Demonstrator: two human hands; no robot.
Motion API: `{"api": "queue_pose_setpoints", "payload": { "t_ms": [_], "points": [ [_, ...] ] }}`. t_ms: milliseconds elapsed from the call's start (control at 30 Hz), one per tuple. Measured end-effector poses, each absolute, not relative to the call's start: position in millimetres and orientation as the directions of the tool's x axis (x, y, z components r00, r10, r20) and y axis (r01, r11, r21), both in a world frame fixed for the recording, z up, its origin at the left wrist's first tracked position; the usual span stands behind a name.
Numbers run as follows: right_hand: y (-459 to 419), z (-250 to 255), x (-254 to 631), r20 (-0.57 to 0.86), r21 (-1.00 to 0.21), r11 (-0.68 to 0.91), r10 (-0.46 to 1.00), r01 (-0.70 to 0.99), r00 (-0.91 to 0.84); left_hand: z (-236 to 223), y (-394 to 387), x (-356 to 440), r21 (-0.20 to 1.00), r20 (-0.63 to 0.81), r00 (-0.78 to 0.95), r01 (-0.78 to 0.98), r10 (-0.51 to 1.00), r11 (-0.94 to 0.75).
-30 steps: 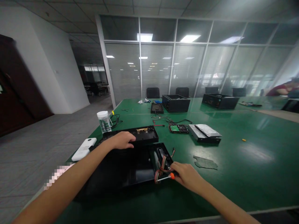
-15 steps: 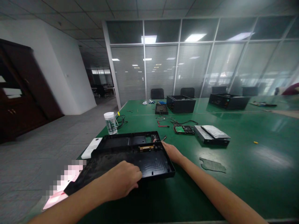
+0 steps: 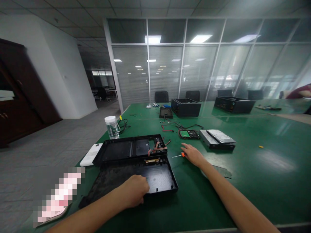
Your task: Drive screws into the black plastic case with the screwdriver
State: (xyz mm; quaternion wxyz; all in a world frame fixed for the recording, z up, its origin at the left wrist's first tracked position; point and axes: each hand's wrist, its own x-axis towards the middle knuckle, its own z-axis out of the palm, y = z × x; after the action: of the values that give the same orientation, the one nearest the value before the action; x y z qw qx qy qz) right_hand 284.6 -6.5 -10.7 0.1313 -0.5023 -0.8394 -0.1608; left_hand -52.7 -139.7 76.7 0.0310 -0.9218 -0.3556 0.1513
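Observation:
My left hand (image 3: pixel 136 190) is closed over the near edge of a shallow black plastic casing half (image 3: pixel 121 176), with the fingertips hidden inside it. A gold-coloured part (image 3: pixel 152 160) sits along its far wall. Behind it lies a second black casing half (image 3: pixel 121 150), with striped wires (image 3: pixel 156 149) at its right end. My right hand (image 3: pixel 193 154) is low over the table to the right, fingers stretched out and apart. Beneath it is a screwdriver (image 3: pixel 183 154) with an orange handle, mostly hidden by the hand; its thin shaft points left.
A water bottle (image 3: pixel 112 127) and a white object (image 3: pixel 91 155) stand left. Beyond my right hand are a green circuit board (image 3: pixel 186 134) and a metal drive (image 3: pixel 218 140). A thin dark sheet (image 3: pixel 222 171) lies by my right forearm. Black computer cases (image 3: pixel 186 108) stand at the back.
My right hand has left the casing's right end and moved right, over the screwdriver, which now shows. The near casing half has come down nearer the table, with my left hand still on it.

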Motion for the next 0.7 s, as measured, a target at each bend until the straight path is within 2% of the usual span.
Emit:
{"api": "queue_pose_setpoints", "payload": {
  "t_ms": [100, 167, 233, 267, 333, 400, 567, 700],
  "points": [
    [-8, -9, 279, 0.392, 0.114, 0.476, 0.785, 0.872, -0.48, 76, -108, -48, -0.074, -0.302, 0.695, 0.665, 0.652, -0.743],
    [-10, -6, 276, 0.404, 0.101, 0.492, 0.774, 0.865, -0.488, 74, -80, -43, 0.042, -0.229, 0.785, 0.598, 0.575, -0.8],
    [-13, -2, 274, 0.421, 0.096, 0.488, 0.77, 0.868, -0.48, 68, -50, -36, -0.029, 0.044, 0.833, 0.553, 0.552, -0.832],
    [-15, 0, 273, 0.431, 0.095, 0.475, 0.773, 0.875, -0.466, 63, -37, -32, -0.09, 0.113, 0.847, 0.53, 0.52, -0.843],
    [-17, 3, 272, 0.449, 0.096, 0.439, 0.782, 0.893, -0.432, 49, -18, -28, -0.186, 0.158, 0.887, 0.459, 0.434, -0.869],
    [-18, 5, 271, 0.462, 0.102, 0.407, 0.789, 0.907, -0.406, 36, -8, -27, -0.225, 0.193, 0.905, 0.417, 0.38, -0.88],
    [-19, 7, 269, 0.472, 0.111, 0.39, 0.789, 0.914, -0.394, 19, -7, -32, -0.204, 0.292, 0.881, 0.437, 0.371, -0.876],
    [-18, 7, 266, 0.478, 0.104, 0.402, 0.782, 0.91, -0.4, 15, -8, -30, -0.115, 0.34, 0.849, 0.464, 0.404, -0.878]
  ]
}}
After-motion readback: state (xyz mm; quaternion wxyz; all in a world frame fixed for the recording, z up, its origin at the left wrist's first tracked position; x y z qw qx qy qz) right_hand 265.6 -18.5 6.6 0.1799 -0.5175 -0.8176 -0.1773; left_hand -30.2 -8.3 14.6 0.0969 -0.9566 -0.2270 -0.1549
